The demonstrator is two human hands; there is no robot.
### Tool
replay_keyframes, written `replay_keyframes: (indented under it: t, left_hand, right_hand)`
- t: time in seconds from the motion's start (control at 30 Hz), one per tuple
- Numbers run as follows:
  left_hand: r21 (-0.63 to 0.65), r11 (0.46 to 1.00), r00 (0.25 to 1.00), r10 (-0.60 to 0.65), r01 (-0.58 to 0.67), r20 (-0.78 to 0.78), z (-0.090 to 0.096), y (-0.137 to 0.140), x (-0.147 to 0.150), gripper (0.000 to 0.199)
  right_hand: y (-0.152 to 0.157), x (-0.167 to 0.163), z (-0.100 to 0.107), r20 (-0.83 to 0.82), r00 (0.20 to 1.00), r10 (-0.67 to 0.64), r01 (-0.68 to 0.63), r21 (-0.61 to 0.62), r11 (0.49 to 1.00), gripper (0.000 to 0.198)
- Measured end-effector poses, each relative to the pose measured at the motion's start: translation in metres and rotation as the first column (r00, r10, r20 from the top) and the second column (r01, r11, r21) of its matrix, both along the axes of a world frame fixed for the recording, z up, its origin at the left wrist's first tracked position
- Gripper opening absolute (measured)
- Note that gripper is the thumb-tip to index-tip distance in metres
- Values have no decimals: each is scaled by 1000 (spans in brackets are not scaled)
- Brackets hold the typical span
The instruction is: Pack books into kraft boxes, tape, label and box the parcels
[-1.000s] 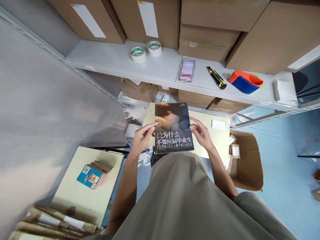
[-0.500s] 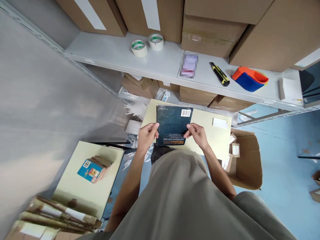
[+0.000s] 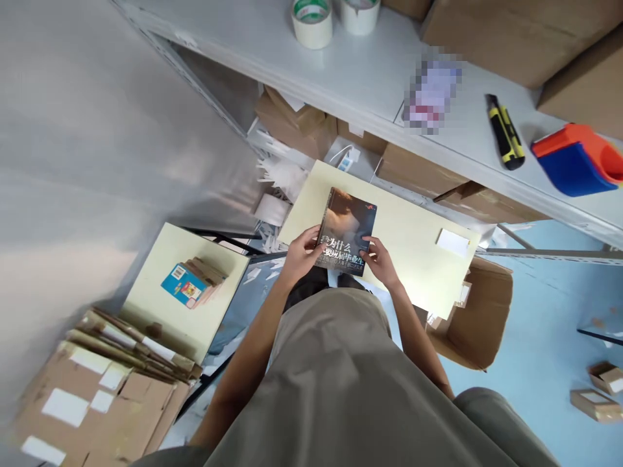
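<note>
A dark paperback book [image 3: 348, 224] with white Chinese lettering and a pale figure on its cover is held up in front of me, over the near edge of the cream table [image 3: 413, 259]. My left hand [image 3: 302, 256] grips its left edge, thumb on the cover. On the opposite side, my right hand [image 3: 379, 261] pinches the right edge near the bottom. The fingers behind the book are hidden. Farther right on the same table lies a white pad of slips [image 3: 453, 242].
A grey shelf [image 3: 360, 78] ahead carries tape rolls [image 3: 312, 23], a yellow-black utility knife [image 3: 505, 133] and an orange-blue tape dispenser [image 3: 579, 159]. At left, a side table [image 3: 146, 288] bears stacked books [image 3: 187, 284] beside flattened cartons [image 3: 102, 395]. An open carton [image 3: 479, 311] stands at right.
The book has been turned over: its back cover with the barcode faced me before, and its front cover shows now. My view has tilted and shifted. Both hands stay on the book.
</note>
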State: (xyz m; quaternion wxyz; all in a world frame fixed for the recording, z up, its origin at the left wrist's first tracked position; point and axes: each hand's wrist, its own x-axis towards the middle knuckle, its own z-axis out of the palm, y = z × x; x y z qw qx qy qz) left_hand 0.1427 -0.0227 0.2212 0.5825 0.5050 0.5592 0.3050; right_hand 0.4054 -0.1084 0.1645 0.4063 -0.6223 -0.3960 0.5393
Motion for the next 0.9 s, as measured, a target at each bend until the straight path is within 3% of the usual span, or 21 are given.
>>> replay_keyframes:
  t: [0.13, 0.23, 0.37, 0.5, 0.6, 0.7, 0.8, 0.9]
  left_hand:
    - [-46, 997, 991, -59, 54, -117, -59, 20, -10, 53]
    - [-58, 996, 965, -76, 64, -250, -102, 40, -17, 48]
    - [-10, 994, 943, -103, 105, -317, -148, 77, -24, 55]
    - [58, 983, 934, -148, 176, -325, -180, 125, -26, 68]
    - [68, 966, 910, -211, 250, -357, -194, 157, -30, 67]
    - [57, 960, 913, -243, 276, -329, -207, 173, -48, 57]
    - [14, 991, 957, -123, 131, -264, -226, 173, -86, 48]
    - [-128, 986, 960, 73, -111, -270, -254, 169, -129, 42]
  right_hand:
    - [7, -21, -42, 48, 999, -15, 21, -128, 992, 58]
    - [25, -43, -66, 181, 982, -60, 95, -194, 976, 58]
    - [70, -76, -92, 395, 915, -77, 186, -245, 951, 56]
    - [127, -96, -112, 519, 842, -145, 290, -211, 933, 59]
    - [155, -101, -117, 557, 816, -152, 329, -232, 916, 64]
    - [162, -105, -109, 631, 763, -136, 342, -218, 914, 61]
    - [168, -119, -96, 721, 679, -141, 298, -95, 950, 52]
    - [192, -151, -91, 741, 666, -85, 150, -21, 988, 48]
